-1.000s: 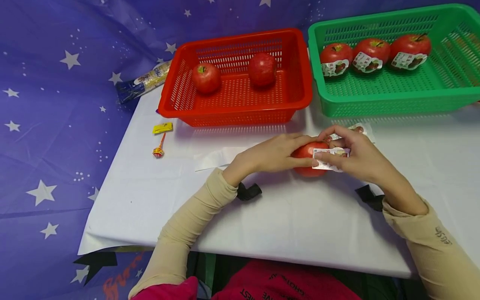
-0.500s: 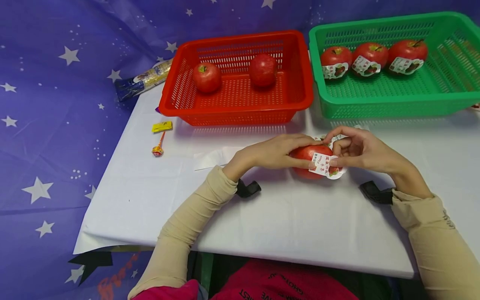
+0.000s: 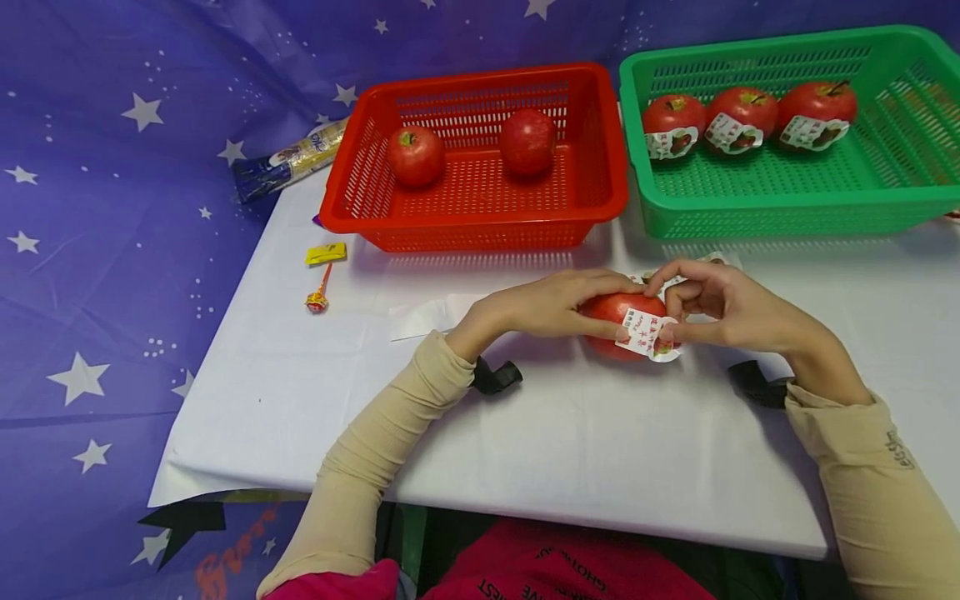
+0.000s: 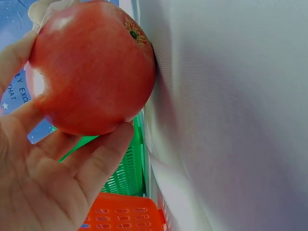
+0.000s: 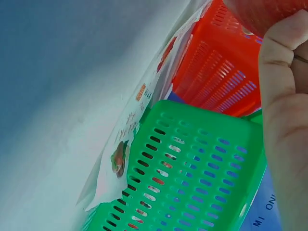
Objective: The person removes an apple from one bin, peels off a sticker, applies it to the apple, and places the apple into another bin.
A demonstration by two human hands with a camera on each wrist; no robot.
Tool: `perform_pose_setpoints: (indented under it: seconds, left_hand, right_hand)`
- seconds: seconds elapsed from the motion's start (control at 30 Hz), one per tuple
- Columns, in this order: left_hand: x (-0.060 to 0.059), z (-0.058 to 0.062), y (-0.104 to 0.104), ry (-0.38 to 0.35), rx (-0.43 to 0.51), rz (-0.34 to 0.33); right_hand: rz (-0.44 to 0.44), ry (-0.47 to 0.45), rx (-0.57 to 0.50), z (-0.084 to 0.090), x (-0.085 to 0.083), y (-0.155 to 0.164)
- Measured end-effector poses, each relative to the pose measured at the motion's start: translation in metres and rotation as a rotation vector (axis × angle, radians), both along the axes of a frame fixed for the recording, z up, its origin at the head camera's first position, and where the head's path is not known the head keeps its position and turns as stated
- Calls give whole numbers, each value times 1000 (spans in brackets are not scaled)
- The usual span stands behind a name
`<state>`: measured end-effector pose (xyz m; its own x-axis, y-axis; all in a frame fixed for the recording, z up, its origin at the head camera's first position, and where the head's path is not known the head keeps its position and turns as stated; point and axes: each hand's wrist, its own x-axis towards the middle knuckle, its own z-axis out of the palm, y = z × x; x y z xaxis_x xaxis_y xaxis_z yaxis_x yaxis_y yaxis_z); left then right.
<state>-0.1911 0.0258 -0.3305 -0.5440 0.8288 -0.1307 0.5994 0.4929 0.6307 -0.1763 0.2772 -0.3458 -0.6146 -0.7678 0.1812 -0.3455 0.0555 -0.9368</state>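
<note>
A red apple (image 3: 617, 310) lies on the white table (image 3: 570, 433) in front of me. My left hand (image 3: 592, 307) grips it from the left, fingers over the top and thumb below; the left wrist view shows the apple (image 4: 91, 67) cupped in those fingers (image 4: 101, 159). My right hand (image 3: 670, 310) is at the apple's right end with curled fingers, its thumb holding a white printed sticker (image 3: 645, 335) against the skin. In the right wrist view only the thumb (image 5: 284, 96) and a sliver of apple (image 5: 269, 14) show.
At the back, a red basket (image 3: 600, 187) holds two plain apples (image 3: 415, 156). A green basket (image 3: 787, 204) holds three stickered apples (image 3: 738, 117). A sticker sheet (image 3: 722, 260) lies behind my right hand. White backing paper (image 3: 423, 317), a lollipop (image 3: 317, 298), a yellow wrapper (image 3: 326, 253) and a packet (image 3: 288, 162) lie left.
The sticker went from being held level in front of the apple to lying against its front right side. My right hand drew closer in; my left hand kept its grip.
</note>
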Motion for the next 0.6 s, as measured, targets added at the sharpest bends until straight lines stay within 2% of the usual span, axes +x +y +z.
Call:
perform_pose_setpoints:
  seconds: [0.17,0.23,0.33,0.43,0.6]
  left_hand:
    - [-3,-4,-4,-75,53,6]
    - [-3,-5,-5,-104,71,11]
    - [-4,-5,-7,-114,75,12]
    - [-5,-4,-6,-117,65,11]
    - [-6,-4,-6,-127,67,7]
  right_hand:
    - [-83,87,150,-5,-2,0]
    - [-105,116,175,-6,-3,1]
    - [-104,125,118,-6,-4,1]
    - [-62,106,16,-5,-2,-1]
    - [-10,136,-12,-2,2,-4]
